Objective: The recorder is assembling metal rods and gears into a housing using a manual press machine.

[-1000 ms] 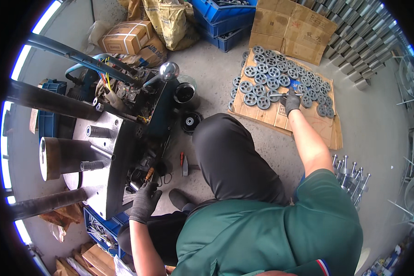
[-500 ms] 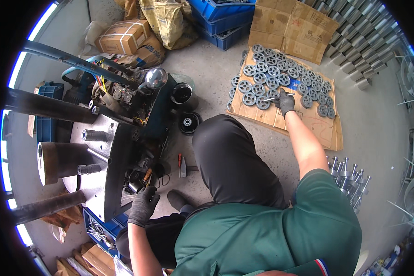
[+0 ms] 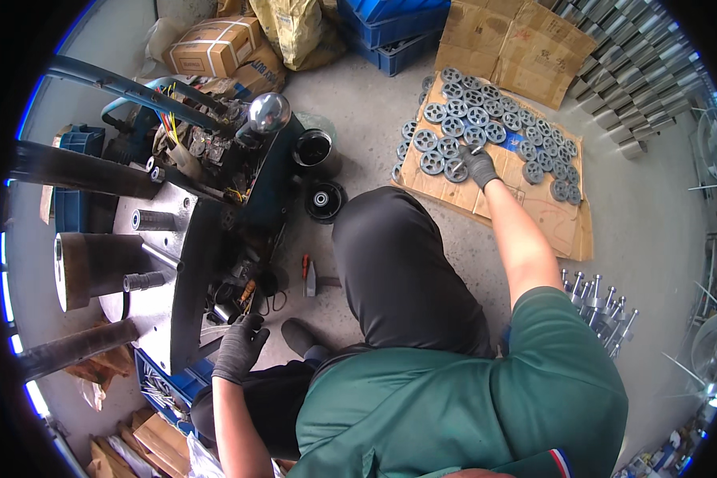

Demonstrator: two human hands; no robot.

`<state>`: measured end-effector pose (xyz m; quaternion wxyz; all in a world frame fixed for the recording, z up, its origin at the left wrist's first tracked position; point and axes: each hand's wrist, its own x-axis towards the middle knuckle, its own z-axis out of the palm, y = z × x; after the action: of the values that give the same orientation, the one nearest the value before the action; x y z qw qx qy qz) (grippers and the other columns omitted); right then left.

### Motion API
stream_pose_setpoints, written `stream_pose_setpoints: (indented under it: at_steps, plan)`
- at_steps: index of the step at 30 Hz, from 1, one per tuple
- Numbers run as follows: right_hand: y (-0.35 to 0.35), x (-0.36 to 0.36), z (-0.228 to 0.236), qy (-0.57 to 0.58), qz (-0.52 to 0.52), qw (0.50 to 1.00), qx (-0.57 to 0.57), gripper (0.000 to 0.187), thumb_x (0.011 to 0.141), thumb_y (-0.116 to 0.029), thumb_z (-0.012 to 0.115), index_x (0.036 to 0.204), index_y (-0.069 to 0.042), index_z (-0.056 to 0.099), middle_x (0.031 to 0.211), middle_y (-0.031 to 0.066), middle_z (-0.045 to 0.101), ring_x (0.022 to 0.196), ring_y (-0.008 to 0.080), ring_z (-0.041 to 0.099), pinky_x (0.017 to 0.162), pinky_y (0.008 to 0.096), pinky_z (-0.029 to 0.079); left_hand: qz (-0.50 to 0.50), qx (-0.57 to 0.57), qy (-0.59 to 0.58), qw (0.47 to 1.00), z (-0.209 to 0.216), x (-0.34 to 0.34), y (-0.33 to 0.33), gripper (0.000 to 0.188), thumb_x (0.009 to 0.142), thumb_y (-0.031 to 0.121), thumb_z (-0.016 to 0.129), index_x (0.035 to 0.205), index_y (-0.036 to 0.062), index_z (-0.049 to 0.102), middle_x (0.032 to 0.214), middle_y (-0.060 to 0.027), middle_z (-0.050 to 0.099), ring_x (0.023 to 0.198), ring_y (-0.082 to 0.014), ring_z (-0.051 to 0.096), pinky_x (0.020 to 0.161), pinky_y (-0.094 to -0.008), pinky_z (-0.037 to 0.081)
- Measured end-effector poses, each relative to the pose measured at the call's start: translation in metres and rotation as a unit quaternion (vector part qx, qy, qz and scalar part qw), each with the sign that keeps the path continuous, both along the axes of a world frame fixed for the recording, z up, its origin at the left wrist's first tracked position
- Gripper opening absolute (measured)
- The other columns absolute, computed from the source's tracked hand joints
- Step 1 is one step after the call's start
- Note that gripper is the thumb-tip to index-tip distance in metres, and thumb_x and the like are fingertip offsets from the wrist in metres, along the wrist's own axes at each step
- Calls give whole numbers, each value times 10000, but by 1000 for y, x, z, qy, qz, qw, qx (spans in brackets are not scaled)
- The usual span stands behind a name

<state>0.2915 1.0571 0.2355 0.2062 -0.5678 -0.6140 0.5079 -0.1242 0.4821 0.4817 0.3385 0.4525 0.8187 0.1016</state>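
Observation:
My right hand (image 3: 479, 166), in a dark grey glove, is closed around a short metal rod (image 3: 476, 149), mostly hidden by the fingers. It is at the near edge of several rows of grey spoked metal wheels (image 3: 452, 127), laid flat on a cardboard sheet (image 3: 534, 209). Whether the rod touches a wheel, I cannot tell. My left hand (image 3: 242, 349), gloved alike, hovers beside the thick metal plate (image 3: 179, 307) of the machine on the left. Its fingers are loosely bent and apart, with nothing visible in them.
Thick steel columns (image 3: 80, 171) stick out from the machine. On the floor lie a red-handled screwdriver (image 3: 305, 267), a hammer (image 3: 311, 280) and a black round part (image 3: 325, 201). Metal shafts (image 3: 596, 301) stand at the right. Stacked metal cylinders (image 3: 621, 111) and blue crates (image 3: 394, 36) are behind.
My right hand has shifted slightly left and turned, so the rod, earlier lying crosswise, now shows mostly its end. My left hand has moved a little, its fingers slightly more bent.

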Motion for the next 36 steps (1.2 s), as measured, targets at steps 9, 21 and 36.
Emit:
stream_pose_setpoints:
  at_steps: [9,21,36]
  plan:
    - [27,7,-29,-146,50,988,30,499,973,-510,675,1081,-27,735,1010,134,768,906,244,691,859,378,530,-34,3,19,999,3,3,9,329,913,183,733,1182,6,666,1108,-199,694,953,-345,717,835,-437,580]
    - [-52,-41,-10,-28,-143,987,62,512,1001,-494,629,1152,-14,720,1063,166,771,993,319,720,902,420,533,-29,27,46,998,23,1,2,329,891,182,755,1159,10,672,1093,-202,695,987,-362,706,855,-446,574]
    - [-33,2,-43,0,-108,977,183,662,787,-471,896,1243,-58,652,1146,100,762,1013,227,716,905,368,560,-40,-10,16,999,-4,1,26,338,897,196,757,1166,15,666,1064,-197,715,968,-351,711,850,-439,574]
